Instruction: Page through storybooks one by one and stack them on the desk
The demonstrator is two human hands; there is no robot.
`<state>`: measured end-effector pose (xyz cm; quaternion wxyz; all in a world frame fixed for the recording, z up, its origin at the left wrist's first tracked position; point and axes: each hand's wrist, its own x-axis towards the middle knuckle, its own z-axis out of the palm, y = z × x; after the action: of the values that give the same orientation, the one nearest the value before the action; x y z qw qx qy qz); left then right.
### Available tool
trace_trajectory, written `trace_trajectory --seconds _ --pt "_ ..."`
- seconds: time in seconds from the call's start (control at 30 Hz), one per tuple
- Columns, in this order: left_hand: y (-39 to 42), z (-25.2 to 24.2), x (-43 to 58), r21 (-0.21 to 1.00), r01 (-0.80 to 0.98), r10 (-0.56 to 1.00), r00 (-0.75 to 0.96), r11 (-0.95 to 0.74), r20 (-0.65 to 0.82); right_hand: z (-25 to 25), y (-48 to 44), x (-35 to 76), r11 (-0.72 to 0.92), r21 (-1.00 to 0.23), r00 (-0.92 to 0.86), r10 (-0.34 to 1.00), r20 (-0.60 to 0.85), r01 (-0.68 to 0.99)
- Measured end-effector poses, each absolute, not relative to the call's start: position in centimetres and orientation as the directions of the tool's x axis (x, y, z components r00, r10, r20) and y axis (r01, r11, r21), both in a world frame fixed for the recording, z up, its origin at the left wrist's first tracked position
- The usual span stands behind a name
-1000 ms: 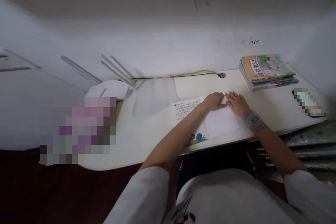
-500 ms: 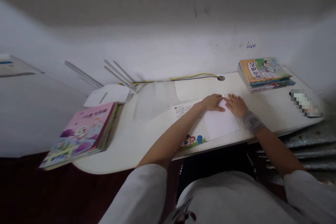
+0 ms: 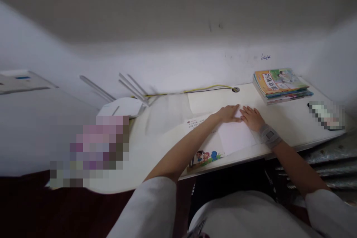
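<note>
While your left hand (image 3: 230,113) and right hand (image 3: 252,118) lie flat and open, gripping nothing, their fingertips nearly meet at the top edge of a white sheet (image 3: 237,137), right there at twelve o'clock! That sheet sits on a printed page (image 3: 205,148) with cartoon figures showing toward your left. A band (image 3: 269,136) wraps your right wrist, just beside the sheet. Up at one o'clock, a stack of books (image 3: 281,84) sits by the wall, and a yellow cable (image 3: 212,89) runs along the back of the table (image 3: 156,156). A blurred object (image 3: 326,115) lies at two o'clock, another (image 3: 95,148) at eleven, both too pixelated to tell.
</note>
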<state>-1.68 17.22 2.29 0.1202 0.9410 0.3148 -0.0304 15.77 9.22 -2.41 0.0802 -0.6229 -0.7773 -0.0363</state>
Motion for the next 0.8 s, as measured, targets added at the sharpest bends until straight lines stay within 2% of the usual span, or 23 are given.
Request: trace_trajectory --seconds 0.07,0.17,0.33,0.53,0.67,0.8 --pt "17.2 2.4 -1.3 0.198 0.679 0.673 0.732 -0.707 -0.107 -2.5 9.2 15.8 0.219 -0.047 -0.208 0.963 0.173 0.975" --pt "17.6 2.6 -0.7 0.199 0.722 0.718 0.688 -0.662 -0.107 -2.5 9.3 15.8 0.222 -0.06 -0.208 0.962 0.177 0.973" --pt "19.1 3.1 0.0 0.242 0.738 0.73 0.669 -0.63 -0.139 -2.6 9.4 15.8 0.221 -0.091 -0.204 0.965 0.167 0.971" --pt "20.9 3.6 0.1 0.377 0.717 0.713 0.678 -0.586 -0.182 -2.3 9.4 15.8 0.217 -0.117 -0.199 0.969 0.148 0.969" --pt "21.0 3.1 0.5 0.451 0.691 0.712 0.684 -0.564 -0.158 -2.1 9.3 15.9 0.209 -0.137 -0.192 0.973 0.129 0.968" --pt "20.4 2.6 1.2 0.448 0.685 0.736 0.672 -0.574 -0.085 -2.0 9.4 16.0 0.204 -0.164 -0.184 0.974 0.131 0.965"
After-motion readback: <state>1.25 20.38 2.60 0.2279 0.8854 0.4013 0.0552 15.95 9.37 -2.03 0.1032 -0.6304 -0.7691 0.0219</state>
